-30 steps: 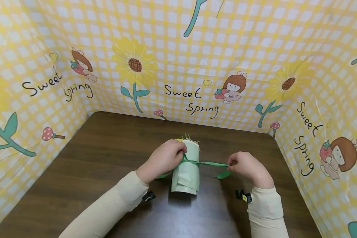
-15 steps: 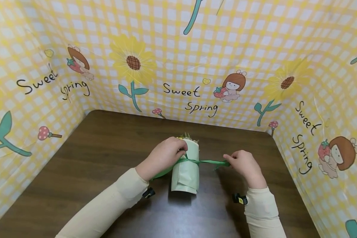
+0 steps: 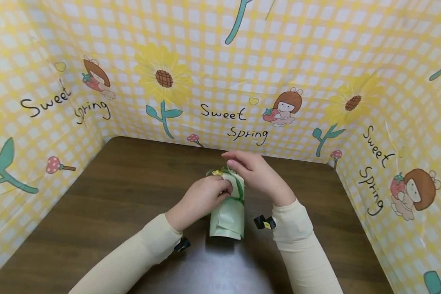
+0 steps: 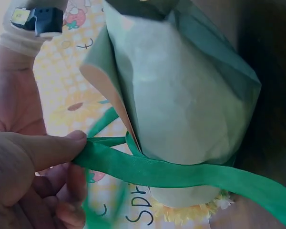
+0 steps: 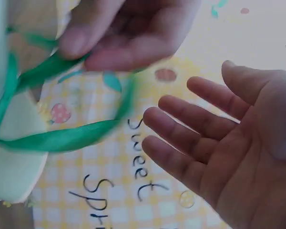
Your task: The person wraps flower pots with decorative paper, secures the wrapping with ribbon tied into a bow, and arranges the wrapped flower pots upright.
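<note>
A small bouquet wrapped in pale green paper (image 3: 226, 220) lies on the table, its yellow and white flowers (image 4: 190, 212) at the far end. A green ribbon (image 4: 167, 172) runs around the wrapping. My left hand (image 3: 202, 200) pinches the ribbon between thumb and fingers beside the wrap. Over the flower end is my right hand (image 3: 259, 175); the right wrist view shows its palm with fingers extended and apart, holding nothing. A loose ribbon end (image 5: 62, 137) curves close to those fingers, blurred at its outer bend.
The dark brown wooden table (image 3: 139, 171) spreads around the bouquet. A yellow checkered cloth (image 3: 206, 73) printed with flowers and figures walls in the back and both sides. Each wrist carries a small black device (image 3: 265, 222).
My right hand has let go of the ribbon end and moved left and away, over the flowers. The ribbon now curves toward the flower end. My left hand keeps its pinch.
</note>
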`<control>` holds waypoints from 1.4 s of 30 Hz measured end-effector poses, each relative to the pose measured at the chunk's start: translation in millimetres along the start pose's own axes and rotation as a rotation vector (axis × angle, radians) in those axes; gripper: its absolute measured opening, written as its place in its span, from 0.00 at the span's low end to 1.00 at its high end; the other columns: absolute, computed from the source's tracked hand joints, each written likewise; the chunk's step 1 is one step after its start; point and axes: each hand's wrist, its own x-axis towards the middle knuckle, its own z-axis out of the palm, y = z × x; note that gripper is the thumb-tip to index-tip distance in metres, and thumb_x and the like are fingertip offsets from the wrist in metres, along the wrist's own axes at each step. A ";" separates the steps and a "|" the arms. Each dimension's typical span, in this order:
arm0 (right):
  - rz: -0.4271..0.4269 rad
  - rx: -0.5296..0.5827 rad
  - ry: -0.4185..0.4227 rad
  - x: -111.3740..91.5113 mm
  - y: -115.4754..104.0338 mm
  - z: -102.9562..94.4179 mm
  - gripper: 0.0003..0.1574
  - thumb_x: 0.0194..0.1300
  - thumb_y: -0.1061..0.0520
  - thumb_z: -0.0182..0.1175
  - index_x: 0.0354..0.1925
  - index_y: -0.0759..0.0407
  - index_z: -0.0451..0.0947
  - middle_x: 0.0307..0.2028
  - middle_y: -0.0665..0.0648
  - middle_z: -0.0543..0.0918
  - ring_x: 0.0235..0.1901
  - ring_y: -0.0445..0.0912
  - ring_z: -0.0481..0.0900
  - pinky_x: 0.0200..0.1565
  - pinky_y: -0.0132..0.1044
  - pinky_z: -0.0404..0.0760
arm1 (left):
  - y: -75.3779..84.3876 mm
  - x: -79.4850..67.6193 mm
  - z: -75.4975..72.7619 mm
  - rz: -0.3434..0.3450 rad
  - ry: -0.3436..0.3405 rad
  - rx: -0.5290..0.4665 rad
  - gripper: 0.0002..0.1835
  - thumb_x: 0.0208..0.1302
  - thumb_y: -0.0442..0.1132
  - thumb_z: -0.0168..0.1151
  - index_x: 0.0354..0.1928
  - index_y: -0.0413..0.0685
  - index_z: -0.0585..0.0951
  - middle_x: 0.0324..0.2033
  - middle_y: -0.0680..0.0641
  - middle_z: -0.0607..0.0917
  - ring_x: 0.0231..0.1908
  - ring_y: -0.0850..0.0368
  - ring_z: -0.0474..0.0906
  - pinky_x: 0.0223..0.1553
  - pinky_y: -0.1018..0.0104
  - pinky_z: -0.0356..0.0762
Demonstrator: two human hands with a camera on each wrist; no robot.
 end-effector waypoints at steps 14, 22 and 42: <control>0.012 -0.046 0.052 -38.5 31.4 36.7 0.05 0.69 0.57 0.68 0.43 0.49 0.87 0.39 0.45 0.85 0.36 0.38 0.81 0.39 0.35 0.82 | 2.0 4.1 -3.9 -0.140 -0.023 -0.258 0.06 0.68 0.32 0.67 0.42 0.50 0.80 0.33 0.55 0.81 0.34 0.61 0.77 0.38 0.65 0.79; 0.021 -0.051 0.134 -43.0 31.8 58.1 0.12 0.59 0.49 0.77 0.41 0.46 0.86 0.37 0.45 0.86 0.37 0.43 0.83 0.39 0.37 0.82 | 1.1 8.9 -0.4 -0.189 0.081 -0.314 0.06 0.67 0.37 0.70 0.39 0.54 0.81 0.30 0.59 0.84 0.31 0.66 0.79 0.35 0.67 0.80; 0.060 -0.137 0.235 -45.4 19.7 58.6 0.04 0.66 0.58 0.71 0.37 0.48 0.87 0.35 0.44 0.85 0.35 0.39 0.82 0.38 0.36 0.81 | -39.1 -11.8 3.2 -0.347 0.013 -0.298 0.06 0.70 0.36 0.66 0.47 0.50 0.85 0.38 0.53 0.87 0.38 0.59 0.82 0.42 0.59 0.82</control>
